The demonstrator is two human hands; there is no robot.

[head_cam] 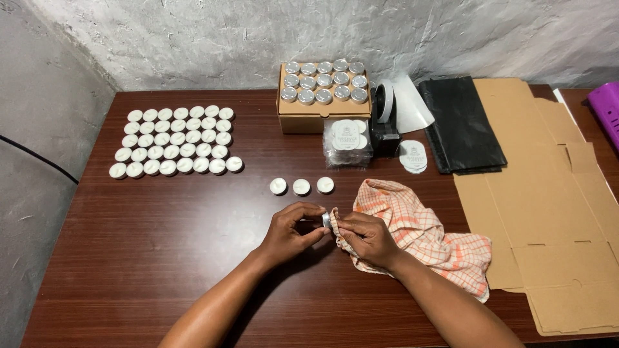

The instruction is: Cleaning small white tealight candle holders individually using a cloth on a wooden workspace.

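My left hand (291,233) pinches a small tealight candle (326,220) in a silver cup just above the table. My right hand (369,238) grips a corner of an orange-and-white checked cloth (425,232) and presses it against the candle's side. Both hands meet at the middle front of the dark wooden table (161,245). Three loose white tealights (301,186) lie in a row just beyond my hands.
A grid of several white tealights (175,141) covers the left rear. A cardboard box of silver-cupped tealights (324,82) stands at the back centre, with a clear bag of round labels (347,140), a tape dispenser (385,122), black plastic bags (465,125) and flattened cardboard (548,200) to the right.
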